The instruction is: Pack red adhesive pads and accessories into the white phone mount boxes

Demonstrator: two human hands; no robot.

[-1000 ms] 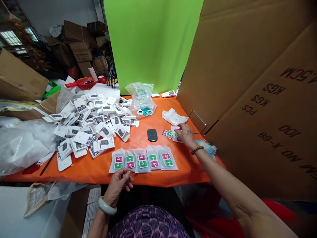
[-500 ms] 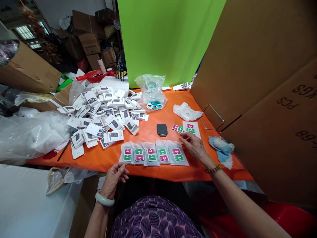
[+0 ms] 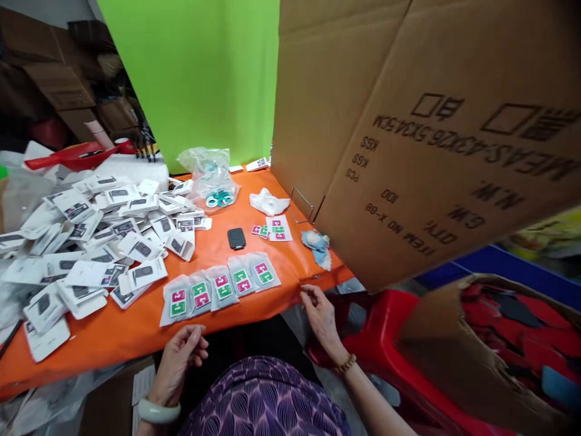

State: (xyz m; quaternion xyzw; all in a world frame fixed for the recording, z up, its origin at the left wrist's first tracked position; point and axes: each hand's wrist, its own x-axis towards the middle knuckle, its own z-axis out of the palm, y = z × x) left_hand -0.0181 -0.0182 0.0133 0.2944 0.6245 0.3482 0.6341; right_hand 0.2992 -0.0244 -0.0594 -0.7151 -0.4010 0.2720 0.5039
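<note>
My left hand [image 3: 180,356], with a pale bangle on its wrist, hangs in front of the table edge, fingers loosely bent and nothing visible in them. Beyond it, several white pouches [image 3: 230,280] lie in a row, each bearing a pink and a green sticker. My right hand [image 3: 320,316], wearing a beaded bracelet, is at the table's front edge to the right of the row, fingers loosely curled and apart, no object showing. Farther back lie a square black device [image 3: 236,238], small pink and green stickers [image 3: 260,231] and a white sheet with stickers [image 3: 278,229].
White printed boxes [image 3: 104,227] are heaped on the left. A clear bag with teal rings [image 3: 216,181], a crumpled white wrapper [image 3: 267,201] and a blue cloth [image 3: 316,247] lie on the orange table. A large carton [image 3: 363,151] stands right, above a red stool [image 3: 385,327].
The view has turned to the right. My right hand has drawn back from the stickers to the table's front edge. My left hand stays just in front of the table.
</note>
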